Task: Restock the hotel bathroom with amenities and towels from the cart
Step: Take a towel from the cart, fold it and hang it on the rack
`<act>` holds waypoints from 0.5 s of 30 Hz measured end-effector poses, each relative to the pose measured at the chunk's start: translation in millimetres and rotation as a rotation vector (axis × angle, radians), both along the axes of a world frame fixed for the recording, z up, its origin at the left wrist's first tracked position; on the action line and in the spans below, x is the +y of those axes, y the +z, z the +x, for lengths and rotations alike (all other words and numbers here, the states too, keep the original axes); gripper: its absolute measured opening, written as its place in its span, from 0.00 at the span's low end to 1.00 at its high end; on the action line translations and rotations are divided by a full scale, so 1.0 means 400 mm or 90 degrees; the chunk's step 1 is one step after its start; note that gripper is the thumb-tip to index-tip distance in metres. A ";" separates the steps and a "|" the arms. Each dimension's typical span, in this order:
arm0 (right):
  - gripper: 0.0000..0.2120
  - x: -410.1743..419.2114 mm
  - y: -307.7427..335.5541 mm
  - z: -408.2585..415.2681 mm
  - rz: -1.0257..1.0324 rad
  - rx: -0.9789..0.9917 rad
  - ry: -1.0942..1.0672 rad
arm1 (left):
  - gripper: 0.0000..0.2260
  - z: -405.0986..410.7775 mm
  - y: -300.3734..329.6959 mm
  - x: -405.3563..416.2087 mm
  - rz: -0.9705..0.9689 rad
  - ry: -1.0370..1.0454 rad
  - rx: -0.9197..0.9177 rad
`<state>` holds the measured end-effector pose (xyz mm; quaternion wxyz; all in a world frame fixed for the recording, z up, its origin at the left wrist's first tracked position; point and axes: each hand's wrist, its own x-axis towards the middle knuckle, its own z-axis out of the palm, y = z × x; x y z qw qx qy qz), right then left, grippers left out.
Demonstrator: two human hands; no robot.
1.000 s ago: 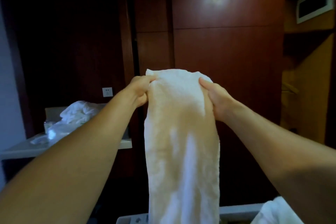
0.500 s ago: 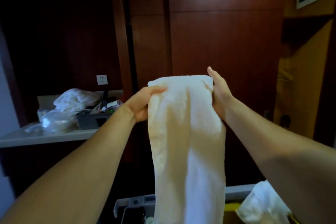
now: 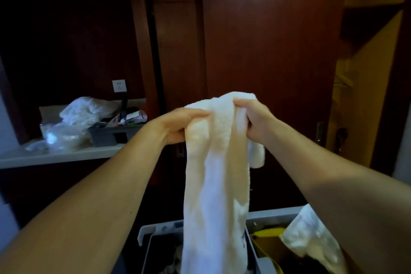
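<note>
We stand facing a dark wooden wardrobe (image 3: 266, 51), with a pale counter (image 3: 55, 155) off to our left carrying crumpled plastic bags (image 3: 84, 111) and a grey tray (image 3: 111, 135) of small bottles. Below us sits the grey cart (image 3: 200, 227), its bins open, a second white cloth (image 3: 311, 236) lying in the right one.

We hold a white towel (image 3: 215, 173) up over the cart, its long tail hanging down into the bin. Our left hand (image 3: 178, 127) pinches one top corner, thumb over the cloth; our right hand (image 3: 255, 120) has its fingers curled round the other, with a short flap drooping beneath it. The two hands are close together, so the top edge is bunched.

To fold this well, we judge we should draw the hands apart until the top edge is taut, square the corners, then lift the tail free of the bin before doubling it over.
</note>
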<state>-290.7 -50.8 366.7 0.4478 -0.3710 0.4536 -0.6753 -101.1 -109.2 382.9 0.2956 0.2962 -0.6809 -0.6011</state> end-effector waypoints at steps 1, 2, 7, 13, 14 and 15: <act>0.21 0.006 -0.005 -0.008 0.012 0.008 -0.001 | 0.12 -0.005 -0.006 -0.012 -0.001 0.043 0.004; 0.20 0.020 -0.011 -0.015 0.035 0.034 0.013 | 0.13 -0.011 -0.012 -0.030 0.006 0.087 0.036; 0.21 0.055 -0.031 -0.048 0.121 0.202 -0.072 | 0.16 -0.022 -0.006 -0.053 0.043 0.146 0.177; 0.23 0.034 -0.014 -0.044 0.050 0.089 -0.173 | 0.17 -0.028 -0.019 -0.028 -0.077 0.121 0.026; 0.21 0.051 -0.012 -0.044 0.047 0.079 -0.136 | 0.21 -0.037 -0.016 -0.040 -0.065 0.198 0.077; 0.20 0.071 -0.012 -0.047 0.058 0.096 -0.075 | 0.23 -0.042 -0.010 -0.044 -0.048 0.255 0.135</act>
